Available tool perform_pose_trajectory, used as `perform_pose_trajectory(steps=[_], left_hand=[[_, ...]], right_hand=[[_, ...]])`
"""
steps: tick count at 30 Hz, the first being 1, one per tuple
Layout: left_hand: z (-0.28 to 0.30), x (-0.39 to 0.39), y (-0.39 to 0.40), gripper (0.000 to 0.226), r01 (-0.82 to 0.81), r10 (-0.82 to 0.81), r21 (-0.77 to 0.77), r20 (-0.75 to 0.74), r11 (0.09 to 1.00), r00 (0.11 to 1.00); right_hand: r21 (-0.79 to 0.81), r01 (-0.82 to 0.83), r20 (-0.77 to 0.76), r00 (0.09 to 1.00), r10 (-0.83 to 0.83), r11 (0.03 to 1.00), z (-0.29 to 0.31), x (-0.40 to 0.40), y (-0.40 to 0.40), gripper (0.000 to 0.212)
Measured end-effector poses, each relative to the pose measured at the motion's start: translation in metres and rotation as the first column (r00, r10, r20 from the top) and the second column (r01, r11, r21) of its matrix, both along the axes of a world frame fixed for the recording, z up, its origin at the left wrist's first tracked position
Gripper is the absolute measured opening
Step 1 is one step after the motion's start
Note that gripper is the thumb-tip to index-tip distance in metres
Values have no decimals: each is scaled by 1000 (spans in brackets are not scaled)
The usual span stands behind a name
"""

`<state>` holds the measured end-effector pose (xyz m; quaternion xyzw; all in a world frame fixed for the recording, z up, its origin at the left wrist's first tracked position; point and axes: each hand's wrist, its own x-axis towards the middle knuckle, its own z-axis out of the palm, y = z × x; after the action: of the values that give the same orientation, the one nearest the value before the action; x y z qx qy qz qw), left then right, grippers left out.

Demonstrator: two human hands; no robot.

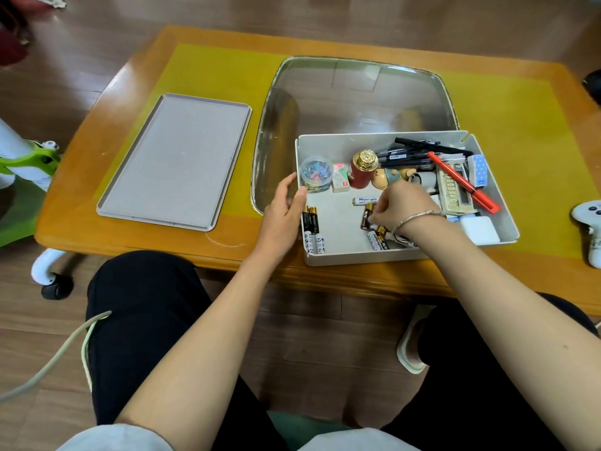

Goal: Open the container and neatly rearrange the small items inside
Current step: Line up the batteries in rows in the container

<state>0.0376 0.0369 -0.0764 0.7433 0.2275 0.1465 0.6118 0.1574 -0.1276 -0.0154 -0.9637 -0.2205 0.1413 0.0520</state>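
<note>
I see the box (390, 252) already open on the worktop (136, 242). Its lid (175, 161) lies flat on the left, well apart from it. So I judge the first step is done and the sorting is in the middle.

At the near left wall of the box four batteries (313, 231) lie side by side in a tidy group. More batteries (377, 237) are loose near the middle, pointing in different directions, and one white battery (365, 200) lies alone across. The far and right part is not sorted yet: black pens (406, 154), a red pen (461, 182), a calculator (453, 193), a small jar of clips (316, 173), a red bottle with gold cap (363, 167) and a little figure (392, 175) are mixed together.

My left hand (284, 208) holds the left wall of the box, the thumb curled over its edge. My right hand (398, 205) is inside the box with fingers curled, and it pinches a dark battery (367, 216) at the fingertips.

The right forearm covers some batteries and a white block (479, 230) in part, so I cannot count them. The small things under the pens are hard to make out. A clear tub (354, 92) stands behind the box, and a white controller (590, 222) is cut off at the right edge.
</note>
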Motion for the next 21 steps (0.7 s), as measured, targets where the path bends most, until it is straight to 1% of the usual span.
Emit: perform_pose_trajectory(steps=[2, 3, 6, 9, 11, 13, 16, 19, 21], left_hand=[[0, 0, 0, 45, -2, 2, 7, -7, 1000, 1000], [-1, 0, 0, 45, -2, 2, 9, -10, 1000, 1000], [-1, 0, 1, 45, 0, 0, 15, -15, 1000, 1000], [1, -1, 1, 44, -2, 2, 26, -9, 1000, 1000], [1, -1, 0, 44, -8, 8, 42, -6, 999, 1000], [1, -1, 0, 43, -10, 10, 47, -8, 999, 1000], [1, -1, 0, 44, -6, 6, 50, -15, 999, 1000], [1, -1, 1, 44, -8, 10, 64, -29, 998, 1000], [0, -1, 1, 44, -11, 13, 77, -31, 997, 999]], right_hand=[[-49, -9, -12, 1000, 8, 999, -4, -3, 6, 36], [-44, 1, 10, 1000, 0, 999, -5, -4, 9, 40], [-28, 14, 72, 997, -12, 1000, -7, -6, 22, 35], [-96, -6, 51, 999, 11, 995, -9, -9, 32, 26], [-106, -29, 37, 999, 33, 994, -14, -11, 34, 24], [-92, -37, 39, 998, 40, 995, -18, -11, 33, 25], [-1, -47, 5, 999, 47, 999, -22, -10, 34, 21], [191, 3, -125, 992, 21, 982, -24, -10, 42, 20], [283, 37, -196, 980, 21, 959, -24, -14, 48, 28]])
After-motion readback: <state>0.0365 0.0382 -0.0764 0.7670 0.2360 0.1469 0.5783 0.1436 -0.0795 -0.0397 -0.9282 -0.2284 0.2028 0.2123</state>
